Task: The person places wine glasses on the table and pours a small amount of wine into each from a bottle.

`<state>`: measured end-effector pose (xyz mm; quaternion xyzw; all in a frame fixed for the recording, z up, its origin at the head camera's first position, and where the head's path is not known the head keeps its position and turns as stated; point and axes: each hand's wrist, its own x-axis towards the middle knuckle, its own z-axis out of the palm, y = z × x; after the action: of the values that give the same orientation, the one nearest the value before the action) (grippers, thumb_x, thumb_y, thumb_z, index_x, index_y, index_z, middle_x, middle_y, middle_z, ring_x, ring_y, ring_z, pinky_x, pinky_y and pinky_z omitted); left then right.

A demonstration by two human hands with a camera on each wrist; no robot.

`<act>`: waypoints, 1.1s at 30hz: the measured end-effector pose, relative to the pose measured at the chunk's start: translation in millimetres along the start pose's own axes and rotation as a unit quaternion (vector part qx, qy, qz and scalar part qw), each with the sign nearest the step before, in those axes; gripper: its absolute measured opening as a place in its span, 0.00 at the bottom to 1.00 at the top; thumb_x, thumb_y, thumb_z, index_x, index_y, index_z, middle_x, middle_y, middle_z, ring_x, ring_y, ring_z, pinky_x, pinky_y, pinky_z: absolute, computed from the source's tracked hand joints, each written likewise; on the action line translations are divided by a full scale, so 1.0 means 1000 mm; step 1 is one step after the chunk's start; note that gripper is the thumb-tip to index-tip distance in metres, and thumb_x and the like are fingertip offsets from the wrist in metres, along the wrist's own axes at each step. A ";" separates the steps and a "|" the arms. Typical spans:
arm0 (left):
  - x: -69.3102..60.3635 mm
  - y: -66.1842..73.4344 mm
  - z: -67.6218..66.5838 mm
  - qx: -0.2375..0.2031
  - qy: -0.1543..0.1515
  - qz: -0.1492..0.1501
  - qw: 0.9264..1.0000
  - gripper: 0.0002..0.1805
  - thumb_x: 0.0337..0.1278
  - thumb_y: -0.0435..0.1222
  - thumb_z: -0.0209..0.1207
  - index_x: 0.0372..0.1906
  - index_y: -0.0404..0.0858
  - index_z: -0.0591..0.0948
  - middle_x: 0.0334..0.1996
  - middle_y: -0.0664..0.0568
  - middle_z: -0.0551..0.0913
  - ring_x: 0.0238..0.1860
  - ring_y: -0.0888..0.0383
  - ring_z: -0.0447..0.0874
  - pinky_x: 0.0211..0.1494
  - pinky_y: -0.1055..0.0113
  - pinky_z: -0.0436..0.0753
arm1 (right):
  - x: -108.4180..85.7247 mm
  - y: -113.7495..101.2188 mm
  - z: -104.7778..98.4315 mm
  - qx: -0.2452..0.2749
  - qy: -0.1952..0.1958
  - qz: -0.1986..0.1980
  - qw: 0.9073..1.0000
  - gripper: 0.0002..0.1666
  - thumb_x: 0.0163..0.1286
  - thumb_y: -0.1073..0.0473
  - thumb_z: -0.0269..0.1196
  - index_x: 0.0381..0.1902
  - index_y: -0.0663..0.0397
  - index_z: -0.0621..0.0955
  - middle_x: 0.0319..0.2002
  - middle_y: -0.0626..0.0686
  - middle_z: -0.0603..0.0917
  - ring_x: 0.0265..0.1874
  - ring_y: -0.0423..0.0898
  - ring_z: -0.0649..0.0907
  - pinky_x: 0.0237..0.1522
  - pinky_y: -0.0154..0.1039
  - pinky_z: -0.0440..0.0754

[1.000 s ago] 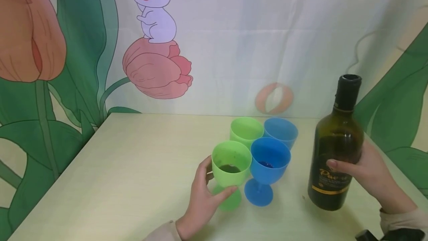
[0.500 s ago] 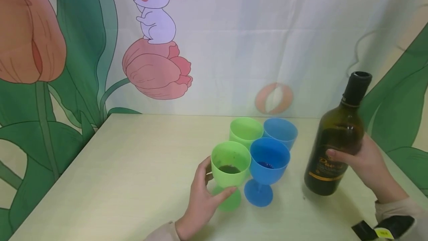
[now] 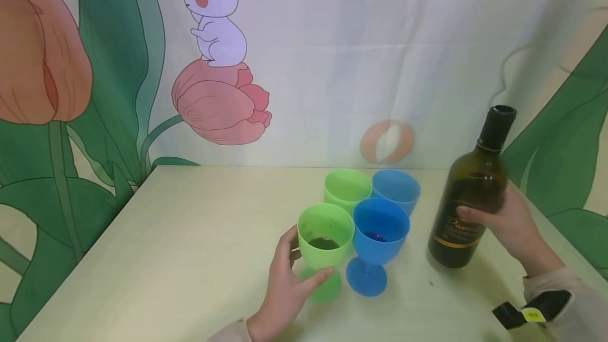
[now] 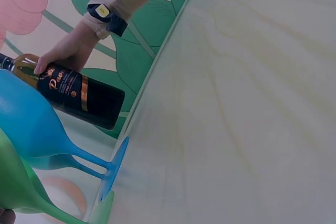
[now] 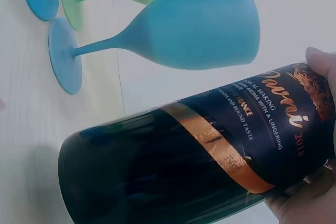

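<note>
In the head view my left hand [image 3: 290, 289] holds the near green goblet [image 3: 325, 231], thumb in front of the bowl's base and fingers behind its left side. Dark liquid lies in that goblet. Close against its right side stands a blue goblet [image 3: 380, 231], also with some dark liquid inside. My right hand [image 3: 503, 226] grips a dark wine bottle [image 3: 467, 210] around its body, thumb across the label. The bottle leans with its uncapped neck to the right. In the right wrist view its label [image 5: 252, 124] and gold band show clearly, and its base appears lifted off the table.
Behind the front pair stand another green goblet [image 3: 348, 189] and a lighter blue goblet [image 3: 397, 189], their insides mostly hidden. The pale table [image 3: 190, 247] ends at a printed curtain [image 3: 309, 67] with flowers and a rabbit. A black wrist strap [image 3: 537, 310] is on the right sleeve.
My right hand has shifted the bottle slightly left and farther from me. Its neck now leans more to the right than one second ago. My left hand stays on the green goblet.
</note>
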<state>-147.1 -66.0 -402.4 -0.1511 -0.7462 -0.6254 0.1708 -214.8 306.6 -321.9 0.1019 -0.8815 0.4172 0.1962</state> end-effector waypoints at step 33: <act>0.001 0.001 -0.001 -0.001 0.000 -0.003 1.000 0.45 0.43 0.38 0.73 0.68 0.49 0.63 0.61 0.54 0.72 0.59 0.56 0.72 0.61 0.65 0.76 | 0.017 0.034 0.003 0.011 -0.014 0.037 0.999 0.31 0.62 0.60 0.67 0.57 0.33 0.66 0.41 0.22 0.72 0.42 0.21 0.72 0.41 0.24 0.67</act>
<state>-147.5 -66.9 -401.0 -0.1491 -0.7461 -0.6266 0.1686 -242.7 325.9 -339.5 0.0771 -0.8828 0.4325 0.1666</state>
